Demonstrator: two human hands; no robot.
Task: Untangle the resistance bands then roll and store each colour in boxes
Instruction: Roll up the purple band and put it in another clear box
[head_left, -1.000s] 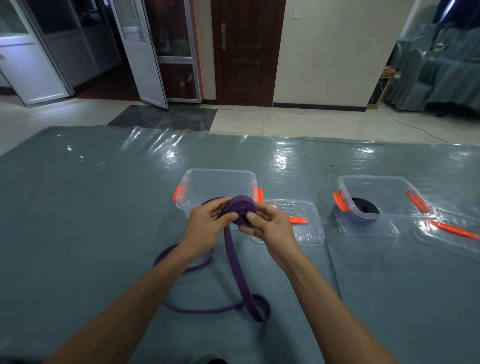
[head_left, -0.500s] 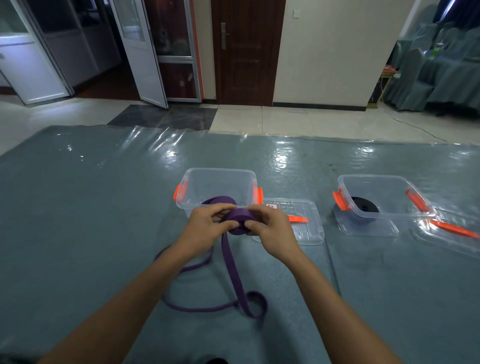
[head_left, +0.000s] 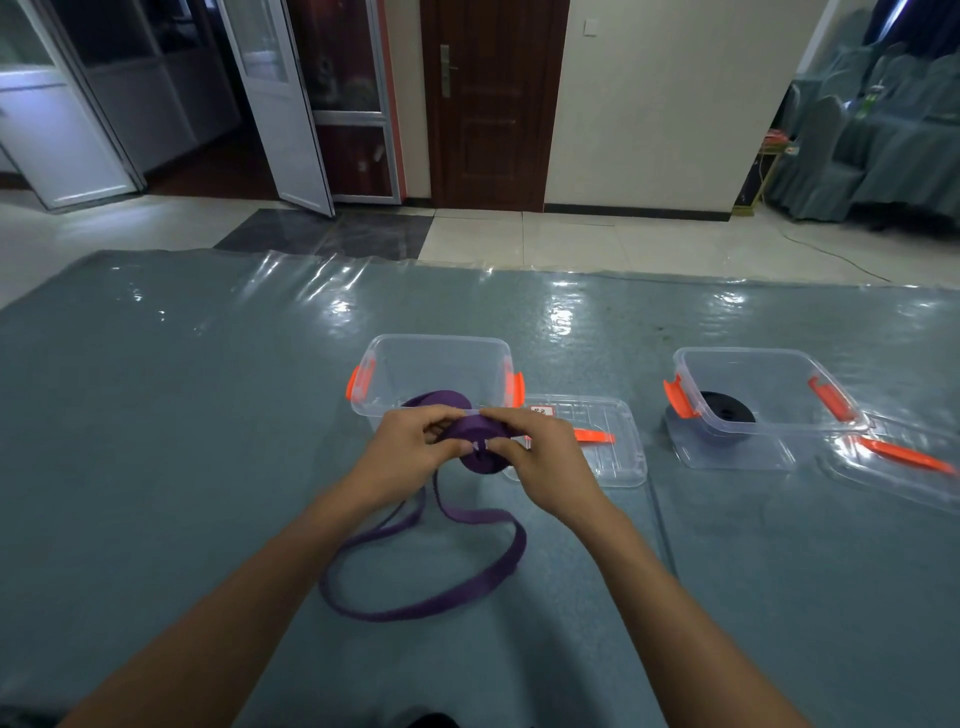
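A purple resistance band (head_left: 475, 444) is partly wound into a tight roll held just above the table. My left hand (head_left: 405, 457) and my right hand (head_left: 540, 457) both grip the roll from either side. Its loose tail (head_left: 431, 603) trails down and lies in a loop on the table toward me. Right behind the roll stands an open clear box with orange clips (head_left: 395, 358). To the right, a second clear box (head_left: 769, 364) holds a rolled black band (head_left: 727, 413).
A clear lid (head_left: 618, 457) with an orange clip lies right of the near box, under my right hand. Another lid (head_left: 904, 467) lies at the far right. The table has a grey cloth under shiny plastic film (head_left: 156, 415).
The roll has been turned and has dropped slightly toward me. More band has been wound on, and the loose loop on the table has changed shape and shifted right.
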